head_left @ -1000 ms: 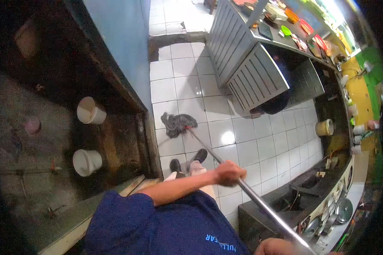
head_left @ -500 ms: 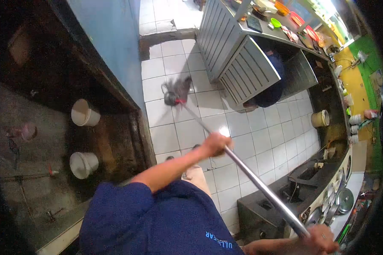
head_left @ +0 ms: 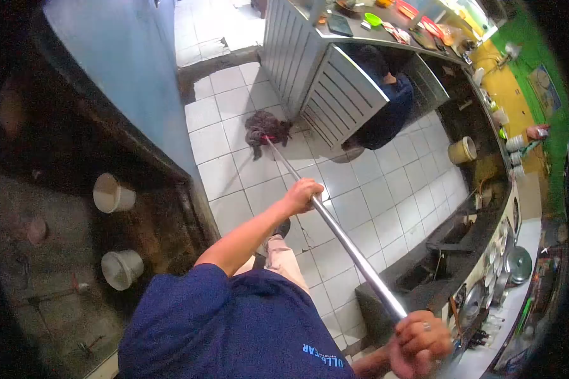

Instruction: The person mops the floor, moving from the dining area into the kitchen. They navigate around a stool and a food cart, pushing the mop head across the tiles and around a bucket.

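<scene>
A long metal mop pole runs diagonally from the lower right up to a dark mop head spread on the white tiled floor. My left hand is wrapped round the middle of the pole. Near the pole's lower right end, my right hand is closed round it, a ring on one finger. Where the pole meets the mop head, a bit of red shows.
A person in dark clothes is low down between open slatted cabinet doors. Two white buckets stand at left; another bucket is at right. A dark stove counter and a blue wall flank the floor.
The mop head is now spread wider and less blurred. My right hand and the pole's lower end have shifted left and up in view. A foot shows more clearly below my left hand.
</scene>
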### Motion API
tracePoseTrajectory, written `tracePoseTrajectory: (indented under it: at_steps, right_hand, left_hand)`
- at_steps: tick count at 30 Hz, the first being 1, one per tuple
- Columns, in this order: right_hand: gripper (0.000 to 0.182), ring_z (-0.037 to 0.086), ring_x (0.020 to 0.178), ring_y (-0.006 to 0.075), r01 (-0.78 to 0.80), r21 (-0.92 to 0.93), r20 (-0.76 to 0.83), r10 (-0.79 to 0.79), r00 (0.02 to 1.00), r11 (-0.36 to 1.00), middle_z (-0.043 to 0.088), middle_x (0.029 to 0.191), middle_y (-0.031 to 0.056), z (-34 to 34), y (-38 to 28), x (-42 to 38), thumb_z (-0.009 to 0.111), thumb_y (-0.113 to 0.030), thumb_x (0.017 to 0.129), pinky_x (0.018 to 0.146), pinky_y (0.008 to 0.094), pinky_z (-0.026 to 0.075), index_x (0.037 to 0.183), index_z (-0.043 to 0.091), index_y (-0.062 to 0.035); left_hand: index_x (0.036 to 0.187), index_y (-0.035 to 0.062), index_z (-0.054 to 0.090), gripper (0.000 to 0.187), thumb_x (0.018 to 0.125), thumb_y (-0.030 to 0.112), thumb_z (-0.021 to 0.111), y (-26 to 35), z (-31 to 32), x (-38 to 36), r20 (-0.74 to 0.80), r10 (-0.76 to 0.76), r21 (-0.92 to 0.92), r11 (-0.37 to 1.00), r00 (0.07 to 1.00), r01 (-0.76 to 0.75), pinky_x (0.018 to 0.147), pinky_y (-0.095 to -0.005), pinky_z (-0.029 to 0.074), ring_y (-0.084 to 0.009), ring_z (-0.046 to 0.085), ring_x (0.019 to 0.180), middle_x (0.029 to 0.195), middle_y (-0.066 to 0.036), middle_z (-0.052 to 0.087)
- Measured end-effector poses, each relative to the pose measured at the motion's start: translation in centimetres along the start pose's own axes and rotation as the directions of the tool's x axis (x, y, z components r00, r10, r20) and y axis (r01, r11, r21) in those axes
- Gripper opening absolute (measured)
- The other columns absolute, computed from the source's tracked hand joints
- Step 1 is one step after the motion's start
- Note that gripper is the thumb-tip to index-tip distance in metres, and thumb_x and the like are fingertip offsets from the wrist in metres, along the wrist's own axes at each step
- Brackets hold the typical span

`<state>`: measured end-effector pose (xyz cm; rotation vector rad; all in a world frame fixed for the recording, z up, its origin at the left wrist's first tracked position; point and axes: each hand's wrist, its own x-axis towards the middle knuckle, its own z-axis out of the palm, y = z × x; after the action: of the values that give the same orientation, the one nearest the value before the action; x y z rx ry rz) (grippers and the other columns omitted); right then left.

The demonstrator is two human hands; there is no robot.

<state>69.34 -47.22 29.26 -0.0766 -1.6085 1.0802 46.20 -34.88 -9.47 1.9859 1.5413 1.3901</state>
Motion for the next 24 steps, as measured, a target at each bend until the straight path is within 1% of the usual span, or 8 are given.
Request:
tracePoseTrajectory:
  at_steps: [3, 5, 9, 12, 14, 16, 18, 24]
  right_hand:
    - [0.028, 0.032, 0.038, 0.0096, 0.014, -0.135, -0.103, -0.028, 0.994, 0.991, 0.033, 0.048, 0.0008, -2.8, -3.9, 1.2, 0.050, 0.000, 0.083, 0.039, 0.0303, 0.031, 0.071, 0.028, -0.0125]
    - [0.031, 0.032, 0.038, 0.0042, 0.342, 0.253, -0.226, -0.289, 0.930, 0.905, 0.034, 0.048, -0.0037, -2.6, -4.9, 3.8, 0.052, -0.005, 0.090, 0.039, 0.0252, 0.029, 0.070, 0.029, -0.0140]
    - [0.033, 0.033, 0.036, 0.0040, 0.197, 0.222, -0.041, -0.193, 0.980, 0.955, 0.035, 0.048, -0.0063, -3.8, -8.2, 4.7, 0.057, -0.009, 0.092, 0.037, 0.0235, 0.029, 0.069, 0.034, -0.0145]
    - [0.031, 0.039, 0.039, 0.0092, 0.221, 0.134, -0.054, -0.215, 0.975, 0.966, 0.040, 0.050, -0.0037, -4.6, -4.2, 2.0, 0.060, -0.011, 0.092, 0.040, 0.0274, 0.035, 0.068, 0.040, -0.0117]
    - [0.031, 0.038, 0.037, 0.0114, 0.160, 0.061, -0.076, -0.155, 0.985, 0.985, 0.040, 0.048, -0.0013, -4.3, -0.8, 0.4, 0.060, -0.010, 0.087, 0.038, 0.0290, 0.035, 0.065, 0.039, -0.0110]
    - [0.032, 0.033, 0.032, 0.0116, -0.007, 0.009, -0.099, 0.008, 0.995, 1.000, 0.038, 0.042, 0.0009, -2.7, 2.2, -0.2, 0.059, -0.008, 0.080, 0.033, 0.0291, 0.033, 0.061, 0.033, -0.0125]
    - [0.034, 0.031, 0.030, 0.0109, -0.089, -0.026, -0.130, 0.085, 0.988, 0.996, 0.038, 0.040, 0.0015, -3.4, 2.9, -1.4, 0.058, -0.007, 0.077, 0.032, 0.0294, 0.034, 0.061, 0.030, -0.0141]
    - [0.038, 0.025, 0.031, 0.0003, 0.023, 0.009, -0.391, -0.018, 0.920, 1.000, 0.035, 0.041, -0.0063, -9.2, -7.2, -1.9, 0.058, -0.002, 0.088, 0.029, 0.0221, 0.027, 0.068, 0.031, -0.0189]
  left_hand:
    - [0.069, 0.0104, 0.060, 0.009, 0.071, 0.013, 0.069, 3.6, 2.0, -0.1, 0.154, -0.085, -0.082, 0.992, 0.984, 0.099, 0.064, -0.0454, 0.049, -0.0349, 0.062, 0.072, 0.070, -0.012, 0.061]
    - [0.074, 0.0130, 0.062, 0.007, 0.070, 0.013, 0.069, 8.6, 3.2, -0.6, 0.178, -0.048, -0.139, 0.988, 0.983, 0.074, 0.065, -0.0472, 0.050, -0.0361, 0.064, 0.075, 0.073, -0.011, 0.064]
    - [0.077, 0.0152, 0.061, 0.011, 0.069, 0.013, 0.068, 11.2, 4.1, -1.0, 0.421, 0.015, -0.160, 0.985, 0.907, 0.058, 0.063, -0.0476, 0.050, -0.0355, 0.064, 0.074, 0.072, -0.011, 0.062]
    - [0.083, 0.0146, 0.064, 0.017, 0.067, 0.015, 0.070, 6.6, 3.1, 1.1, 0.320, 0.003, -0.068, 0.997, 0.947, 0.020, 0.060, -0.0457, 0.049, -0.0370, 0.063, 0.069, 0.071, -0.011, 0.064]
    - [0.072, 0.0095, 0.057, 0.012, 0.069, 0.013, 0.068, -0.1, 4.3, 1.7, 0.020, 0.132, -0.185, 0.975, 0.991, -0.126, 0.058, -0.0429, 0.046, -0.0348, 0.057, 0.064, 0.068, -0.011, 0.056]
    - [0.070, 0.0078, 0.054, 0.014, 0.067, 0.009, 0.067, -5.4, 4.6, 2.0, 0.128, -0.063, -0.130, 0.988, 0.990, 0.080, 0.066, -0.0459, 0.048, -0.0371, 0.060, 0.073, 0.068, -0.014, 0.056]
    - [0.069, 0.0071, 0.056, 0.013, 0.067, 0.010, 0.069, -3.4, 2.6, 3.1, 0.027, -0.087, -0.004, 0.996, 0.996, 0.087, 0.065, -0.0464, 0.047, -0.0381, 0.060, 0.072, 0.069, -0.015, 0.058]
    - [0.070, 0.0109, 0.062, 0.010, 0.066, 0.012, 0.071, 9.2, 4.1, 0.8, 0.279, -0.131, -0.044, 0.988, 0.951, 0.149, 0.064, -0.0461, 0.049, -0.0365, 0.063, 0.074, 0.071, -0.013, 0.063]
